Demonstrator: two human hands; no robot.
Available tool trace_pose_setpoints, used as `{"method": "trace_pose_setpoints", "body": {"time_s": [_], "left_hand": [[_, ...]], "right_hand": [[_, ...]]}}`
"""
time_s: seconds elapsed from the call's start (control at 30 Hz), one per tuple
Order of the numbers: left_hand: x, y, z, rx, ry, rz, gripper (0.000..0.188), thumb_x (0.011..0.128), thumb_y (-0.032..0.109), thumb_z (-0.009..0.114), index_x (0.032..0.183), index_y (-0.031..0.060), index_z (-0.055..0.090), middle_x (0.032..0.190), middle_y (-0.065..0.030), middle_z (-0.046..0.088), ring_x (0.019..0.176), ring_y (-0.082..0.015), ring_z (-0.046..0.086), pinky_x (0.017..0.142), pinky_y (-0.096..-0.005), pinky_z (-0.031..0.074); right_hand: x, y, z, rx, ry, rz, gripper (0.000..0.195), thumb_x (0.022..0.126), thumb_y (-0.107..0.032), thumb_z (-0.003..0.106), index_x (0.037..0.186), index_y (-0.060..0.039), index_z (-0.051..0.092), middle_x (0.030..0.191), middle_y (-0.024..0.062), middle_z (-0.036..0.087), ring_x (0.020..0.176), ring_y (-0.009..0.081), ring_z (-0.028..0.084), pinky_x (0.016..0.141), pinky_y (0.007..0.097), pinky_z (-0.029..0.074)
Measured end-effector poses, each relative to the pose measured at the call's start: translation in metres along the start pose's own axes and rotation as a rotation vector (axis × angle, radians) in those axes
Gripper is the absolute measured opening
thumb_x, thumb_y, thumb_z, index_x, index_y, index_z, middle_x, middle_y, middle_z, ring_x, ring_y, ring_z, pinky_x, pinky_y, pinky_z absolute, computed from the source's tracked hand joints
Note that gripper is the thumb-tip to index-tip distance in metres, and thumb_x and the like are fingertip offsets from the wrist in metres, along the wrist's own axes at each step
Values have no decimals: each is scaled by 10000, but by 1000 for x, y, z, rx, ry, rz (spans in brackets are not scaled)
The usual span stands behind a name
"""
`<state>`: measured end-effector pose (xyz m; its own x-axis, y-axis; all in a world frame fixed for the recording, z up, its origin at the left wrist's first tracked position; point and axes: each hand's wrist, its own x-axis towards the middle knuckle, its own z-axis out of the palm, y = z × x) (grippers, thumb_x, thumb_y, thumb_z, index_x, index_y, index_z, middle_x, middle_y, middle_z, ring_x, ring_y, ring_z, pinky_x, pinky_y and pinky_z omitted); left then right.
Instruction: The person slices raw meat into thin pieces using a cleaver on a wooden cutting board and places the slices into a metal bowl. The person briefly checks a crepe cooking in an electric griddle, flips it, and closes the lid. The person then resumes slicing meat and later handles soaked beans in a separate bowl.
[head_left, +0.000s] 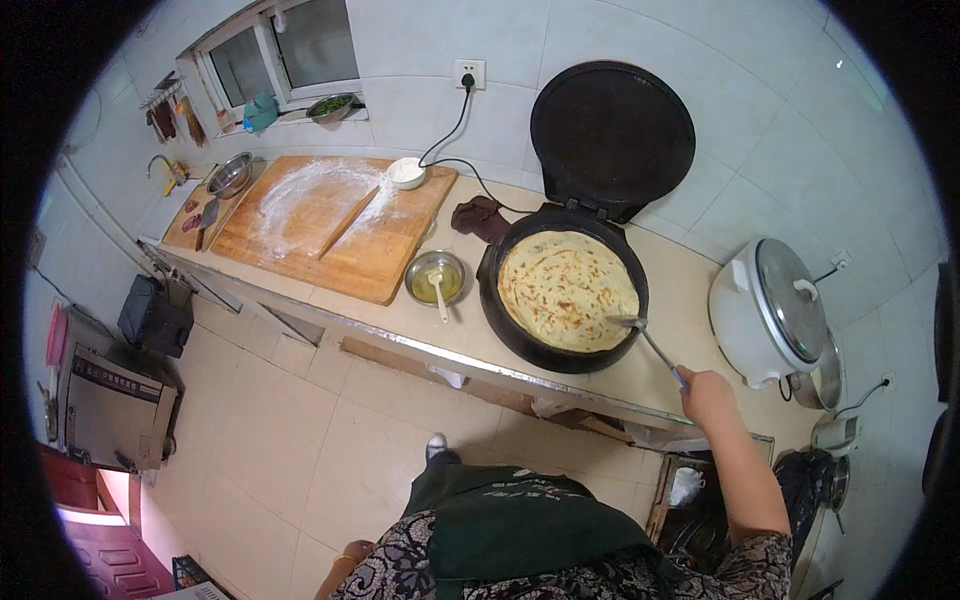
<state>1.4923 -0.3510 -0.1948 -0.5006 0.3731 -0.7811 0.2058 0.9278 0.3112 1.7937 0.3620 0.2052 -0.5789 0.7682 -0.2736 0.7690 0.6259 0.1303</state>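
My right hand (709, 397) grips the handle of a metal spatula (660, 351). The spatula's blade lies at the right edge of a large round flatbread (566, 292), browned in spots. Under the flatbread is the black round pan of an electric griddle (525, 352), whose lid (613, 135) stands raised against the wall. Down by my side, my left hand (358, 551) is partly hidden by my patterned sleeve, so its fingers cannot be made out. Left of the griddle, a metal bowl (417, 279) contains yellowish liquid and a pale brush or spatula (438, 289).
A floured wooden board (360, 274) carries a rolling pin (349, 223) and a white bowl of flour (406, 174). A dark cloth (480, 217) and power cord (472, 166) lie behind the griddle. To the right stands a white lidded electric cooker (739, 315). The counter edge (465, 352) runs before me.
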Motion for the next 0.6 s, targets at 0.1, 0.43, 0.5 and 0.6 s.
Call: {"method": "trace_pose_setpoints", "body": {"time_s": [0.1,0.43,0.5,0.6], "left_hand": [[32,28,-36,-536,-5,-215,293,952,304,638,1113,65,688,882,-67,730,770,-150,708,597,-317,566],[137,127,-171,-594,157,73,335,930,293,669,1173,62,680,883,-76,726,743,-163,708,561,-298,525],[148,134,-183,-556,116,15,347,929,295,671,1184,58,674,877,-75,723,732,-162,702,567,-296,525],[153,133,-196,-426,33,179,347,931,304,666,1174,57,675,876,-81,723,724,-164,698,594,-300,546]], "right_hand": [[3,-36,-6,58,96,-76,501,895,-114,592,1391,-175,565,907,195,677,837,385,678,756,477,557],[106,-164,58,141,190,-126,529,910,-136,561,1432,-205,512,921,199,659,798,374,671,701,469,553],[131,-161,57,182,232,-83,517,894,-150,587,1407,-196,538,902,209,659,784,384,665,697,478,549],[136,-123,52,251,284,6,482,907,-148,565,1388,-118,562,861,223,662,803,387,670,717,485,549]]}}
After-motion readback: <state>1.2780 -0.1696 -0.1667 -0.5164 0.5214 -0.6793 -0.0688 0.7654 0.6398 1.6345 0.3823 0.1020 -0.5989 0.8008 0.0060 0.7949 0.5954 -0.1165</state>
